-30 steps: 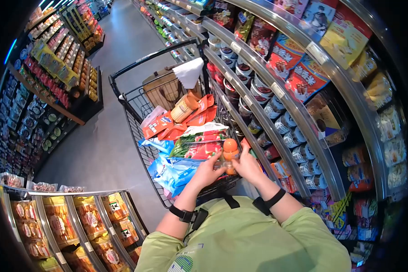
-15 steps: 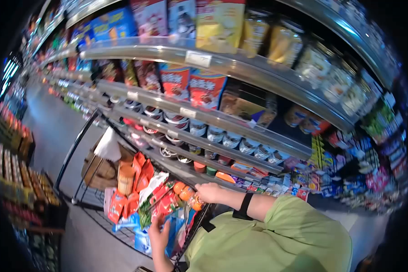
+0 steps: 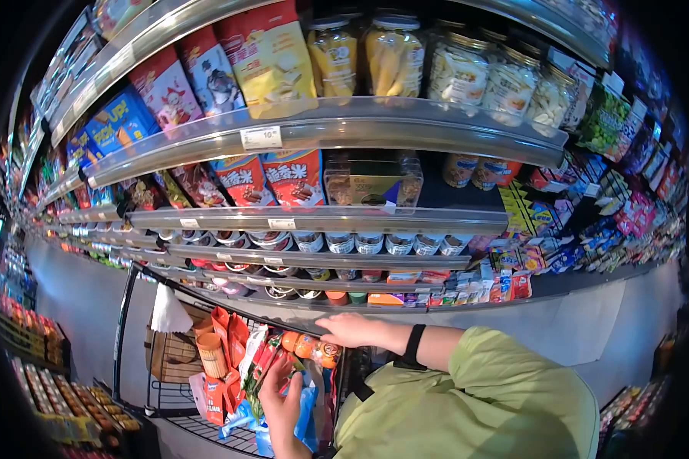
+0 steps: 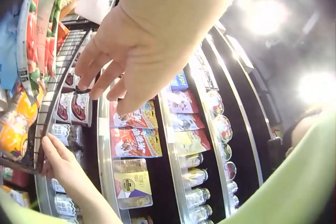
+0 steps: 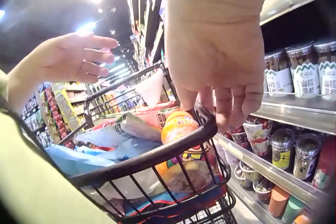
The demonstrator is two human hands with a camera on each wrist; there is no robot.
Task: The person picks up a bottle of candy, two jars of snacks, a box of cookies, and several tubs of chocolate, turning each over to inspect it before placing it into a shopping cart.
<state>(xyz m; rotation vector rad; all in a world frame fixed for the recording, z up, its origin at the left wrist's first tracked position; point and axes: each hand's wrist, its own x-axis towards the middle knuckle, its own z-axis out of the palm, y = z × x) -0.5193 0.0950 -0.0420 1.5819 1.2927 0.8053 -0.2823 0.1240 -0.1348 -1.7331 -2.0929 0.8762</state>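
The right hand (image 3: 352, 330) is at the cart's near rim beside an orange bottle-shaped pack (image 3: 308, 346); in the right wrist view its fingers hang loosely over the black rim (image 5: 152, 153), by the orange pack (image 5: 179, 127). Whether it touches the rim there is hard to tell. Over the goods, the left hand (image 3: 282, 398) is raised with fingers spread and slightly bent, holding nothing; the left wrist view shows the same hand (image 4: 142, 50) empty. Below it lie blue bags (image 3: 308, 405) and a red-and-green pack (image 3: 257, 366).
A tan canister (image 3: 211, 355), red packets (image 3: 231, 336), a brown bag (image 3: 168, 353) and a white cloth (image 3: 170, 310) are in or on the cart. Shelves (image 3: 314, 222) with jars (image 3: 394, 57), pouches and cups run along the far side. Grey floor (image 3: 76, 294) shows at the left.
The view has swung toward the shelves. Both hands have come apart; the left has let go of the orange pack, which now lies at the cart's near end, and the right has moved off it.
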